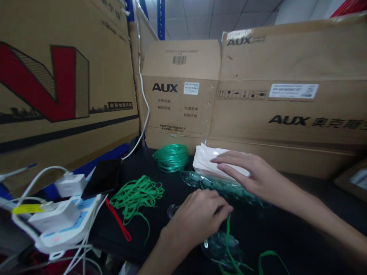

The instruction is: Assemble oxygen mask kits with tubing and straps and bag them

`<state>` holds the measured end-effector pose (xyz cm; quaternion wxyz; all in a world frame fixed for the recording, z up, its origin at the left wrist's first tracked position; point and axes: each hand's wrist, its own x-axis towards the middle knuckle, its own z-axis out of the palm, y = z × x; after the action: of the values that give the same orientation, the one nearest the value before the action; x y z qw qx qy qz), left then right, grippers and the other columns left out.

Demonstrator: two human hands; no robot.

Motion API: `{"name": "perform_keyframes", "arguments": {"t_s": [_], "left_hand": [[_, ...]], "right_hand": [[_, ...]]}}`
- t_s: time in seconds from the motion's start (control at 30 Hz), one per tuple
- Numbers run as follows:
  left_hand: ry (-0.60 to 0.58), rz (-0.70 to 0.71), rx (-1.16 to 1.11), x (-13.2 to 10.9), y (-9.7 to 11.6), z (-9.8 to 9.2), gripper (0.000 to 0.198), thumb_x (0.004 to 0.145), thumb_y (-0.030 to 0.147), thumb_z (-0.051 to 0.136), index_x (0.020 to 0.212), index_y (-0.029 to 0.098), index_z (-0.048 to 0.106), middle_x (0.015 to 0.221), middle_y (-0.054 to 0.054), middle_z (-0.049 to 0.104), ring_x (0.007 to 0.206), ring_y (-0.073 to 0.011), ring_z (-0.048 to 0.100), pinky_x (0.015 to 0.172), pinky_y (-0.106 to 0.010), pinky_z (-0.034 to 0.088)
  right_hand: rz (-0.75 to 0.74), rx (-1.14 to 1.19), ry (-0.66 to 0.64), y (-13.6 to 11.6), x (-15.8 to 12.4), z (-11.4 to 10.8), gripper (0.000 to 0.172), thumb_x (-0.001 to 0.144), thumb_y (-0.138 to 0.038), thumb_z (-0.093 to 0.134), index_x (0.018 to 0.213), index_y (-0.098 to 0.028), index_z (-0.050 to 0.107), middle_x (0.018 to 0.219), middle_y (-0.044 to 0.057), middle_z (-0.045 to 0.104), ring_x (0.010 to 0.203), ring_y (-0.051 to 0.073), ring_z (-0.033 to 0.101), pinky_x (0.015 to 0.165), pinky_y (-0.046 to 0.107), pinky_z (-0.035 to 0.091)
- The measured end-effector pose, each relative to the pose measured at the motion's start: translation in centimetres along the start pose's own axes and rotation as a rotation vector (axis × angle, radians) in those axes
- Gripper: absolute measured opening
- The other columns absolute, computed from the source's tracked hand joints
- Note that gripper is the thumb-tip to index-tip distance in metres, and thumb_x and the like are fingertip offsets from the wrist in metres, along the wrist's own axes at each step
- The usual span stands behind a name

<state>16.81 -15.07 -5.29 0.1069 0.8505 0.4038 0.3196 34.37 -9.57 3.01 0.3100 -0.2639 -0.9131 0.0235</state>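
Note:
My left hand (200, 210) is closed in the middle of the black table, thumb and index finger pressed together. From beside its thumb tip a flat green cord (228, 236) hangs down toward the near edge. Below that hand lies a crumpled clear plastic piece (223, 248), partly behind the cord. Stretched over a stack of white tissues (202, 158), my right hand (246, 168) has its fingers apart; whether they press on the paper is unclear. In front of the tissues lies a row of clear greenish plastic pieces (197, 180).
A coil of shiny green tubing (172, 157) and a heap of green cord (140, 194) lie left of the hands. Beside them are a red strap (119, 221), a black phone (103, 177) and a white power strip (69, 229) with plugs. Cardboard boxes (177, 91) wall the back.

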Motion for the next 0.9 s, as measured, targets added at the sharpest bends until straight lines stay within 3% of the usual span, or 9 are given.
{"name": "perform_keyframes", "arguments": {"t_s": [0.1,0.17,0.23,0.33,0.43,0.53,0.67,0.8,0.9], "left_hand": [[-0.005,-0.062,-0.031,0.1,0.0,-1.1,0.021,0.101,0.025,0.059,0.101,0.02,0.079,0.096,-0.003,0.078,0.088,-0.0177,0.072,0.085,-0.027,0.052],[-0.014,-0.097,-0.035,0.0,0.1,-1.8,0.021,0.102,0.024,0.058,0.101,0.022,0.079,0.095,-0.002,0.078,0.088,-0.0175,0.072,0.085,-0.026,0.052],[-0.047,-0.127,-0.041,-0.3,0.3,-2.4,0.021,0.102,0.026,0.058,0.1,0.024,0.079,0.095,0.0,0.078,0.088,-0.0174,0.072,0.083,-0.025,0.052],[-0.152,-0.189,-0.054,-1.4,0.4,-3.3,0.02,0.1,0.038,0.061,0.108,0.031,0.078,0.095,0.002,0.078,0.087,-0.0175,0.073,0.076,-0.022,0.054],[-0.287,-0.261,-0.022,-2.8,0.3,-4.1,0.036,0.088,0.05,0.073,0.123,0.04,0.073,0.101,0.004,0.078,0.086,-0.018,0.075,0.075,-0.022,0.058],[-0.349,-0.297,0.023,-3.3,0.2,-3.9,0.054,0.079,0.053,0.081,0.13,0.041,0.069,0.108,0.002,0.078,0.088,-0.0207,0.077,0.078,-0.026,0.061],[-0.263,-0.282,0.009,-1.8,0.4,-2.2,0.055,0.081,0.04,0.082,0.134,0.036,0.068,0.108,-0.002,0.079,0.088,-0.0228,0.076,0.079,-0.03,0.062],[-0.164,-0.204,-0.08,-0.1,0.6,-0.7,0.057,0.082,0.025,0.081,0.136,0.035,0.066,0.121,-0.001,0.076,0.1,-0.0233,0.075,0.092,-0.034,0.06],[-0.073,-0.107,-0.129,0.6,0.4,-0.3,0.056,0.085,0.022,0.08,0.136,0.037,0.065,0.123,0.0,0.075,0.108,-0.0228,0.073,0.095,-0.034,0.059]], "right_hand": [[0.176,0.038,0.049,-1.4,-7.5,-0.9,0.031,0.103,-0.045,0.053,0.112,-0.03,0.079,0.106,0.007,0.082,0.095,0.028,0.078,0.087,0.041,0.064],[0.234,-0.024,0.095,-2.0,-11.4,0.3,0.03,0.099,-0.048,0.059,0.114,-0.032,0.079,0.108,0.006,0.081,0.097,0.029,0.078,0.088,0.042,0.065],[0.284,-0.045,0.036,-2.6,-13.6,2.0,0.036,0.094,-0.052,0.066,0.121,-0.031,0.077,0.116,0.008,0.079,0.102,0.031,0.077,0.085,0.041,0.066],[0.352,0.04,-0.174,-3.3,-13.6,3.8,0.049,0.085,-0.047,0.079,0.13,-0.032,0.072,0.121,0.007,0.076,0.104,0.031,0.075,0.087,0.04,0.065],[0.357,0.159,-0.249,-3.5,-12.1,4.5,0.035,0.095,-0.033,0.071,0.129,-0.034,0.07,0.117,0.003,0.074,0.104,0.026,0.072,0.092,0.04,0.06],[0.39,0.191,-0.173,-3.1,-11.4,5.0,0.022,0.103,-0.021,0.055,0.113,-0.027,0.074,0.104,0.003,0.073,0.096,0.023,0.069,0.089,0.041,0.057],[0.458,0.174,-0.025,-2.0,-11.8,5.7,0.019,0.103,-0.017,0.052,0.1,-0.02,0.071,0.098,0.006,0.071,0.087,0.024,0.067,0.082,0.041,0.056],[0.412,0.147,0.124,-1.4,-12.0,5.2,0.016,0.101,-0.018,0.056,0.111,-0.021,0.068,0.112,0.009,0.069,0.098,0.026,0.066,0.086,0.042,0.058],[0.344,0.103,0.165,-1.2,-11.7,4.5,0.027,0.1,-0.018,0.058,0.125,-0.025,0.065,0.125,0.01,0.067,0.111,0.028,0.064,0.096,0.045,0.057]]}}
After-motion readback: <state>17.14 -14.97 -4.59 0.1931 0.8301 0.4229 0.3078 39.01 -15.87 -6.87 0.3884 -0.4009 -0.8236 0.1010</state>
